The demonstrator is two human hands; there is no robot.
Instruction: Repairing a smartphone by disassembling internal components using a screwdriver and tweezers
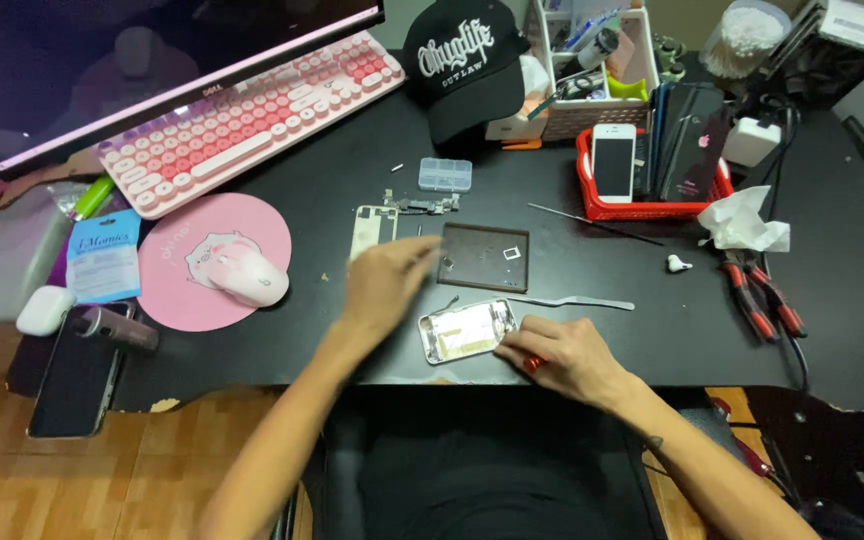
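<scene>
Two bare hands work low in the middle of the frame over a black counter (832, 330). Between them lies an opened phone housing (466, 331), a silver frame with a pale inside, flat on the counter near its front edge. The right hand (562, 355) rests just right of the housing, its fingertips touching the frame's right end; its grip is curled together around a small red-handled tool (531, 364), of which only a bit of red shows under the fingers. The left hand (384, 280) hovers up and left of the housing, blurred, fingers loosely spread and pointing toward a dark square mat (483, 257) that lies just above the housing; it seems to hold nothing, though the blur keeps me from being sure.

Beside the mat's left edge lies a pale phone part (372, 228), and below the mat's right end a thin metal pry tool (577, 301). A small clear parts box (445, 174) sits above these. Further up are a black cap (467, 60) and a red basket (652, 208) holding phones. At the left, a pink mouse (247, 274) sits on a round pink pad (177, 290), with a pink keyboard (252, 115) above it. Red-handled pliers (762, 295) lie at the right
</scene>
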